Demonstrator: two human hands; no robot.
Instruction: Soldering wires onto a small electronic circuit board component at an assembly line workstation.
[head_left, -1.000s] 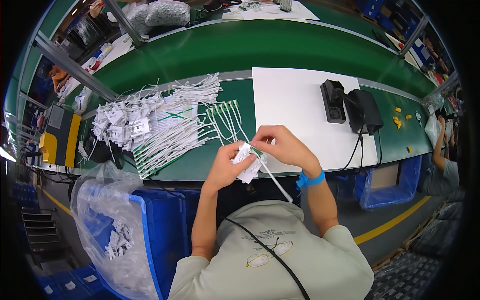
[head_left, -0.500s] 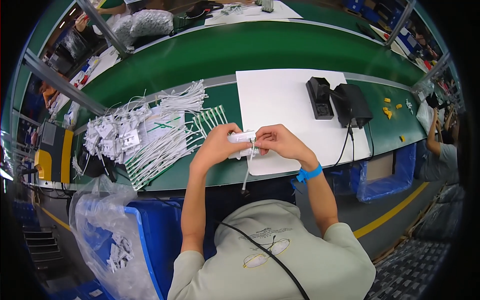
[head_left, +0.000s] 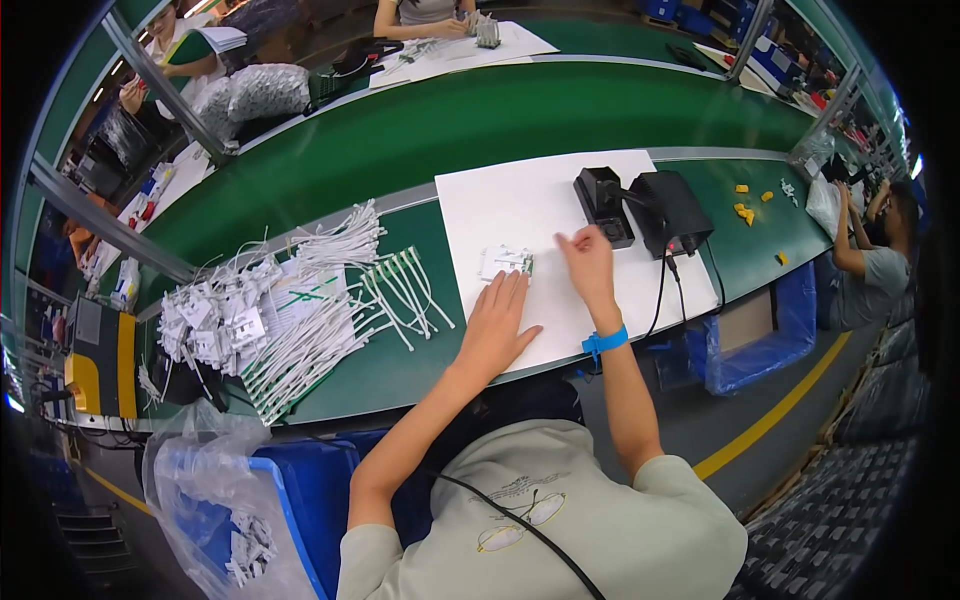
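Note:
My left hand (head_left: 494, 328) lies with fingers stretched out, thumb apart, its fingertips at the near edge of a small white plastic housing (head_left: 505, 262). That housing rests on a white sheet (head_left: 465, 205), and a bit of green shows at its right end. My right hand (head_left: 588, 262), a blue band at its wrist, is raised over the sheet right of the housing. Its fingers are partly bent and apart, and I see nothing in them. Just beyond it stand a black holder (head_left: 605, 212) and a black box (head_left: 672, 212) with cables.
Left on the green bench (head_left: 400, 355) are white cables (head_left: 310, 335), several on green strips, and piled white housings (head_left: 215, 320). Small yellow pieces (head_left: 744, 213) lie at right. A yellow-black machine (head_left: 105, 360) stands far left. Blue bins (head_left: 300, 490) sit below the edge; other people work nearby.
Both hands held the white housing together; now it lies on the sheet. My left hand has flattened beside it, and my right hand has moved away toward the black holder. The view has shifted.

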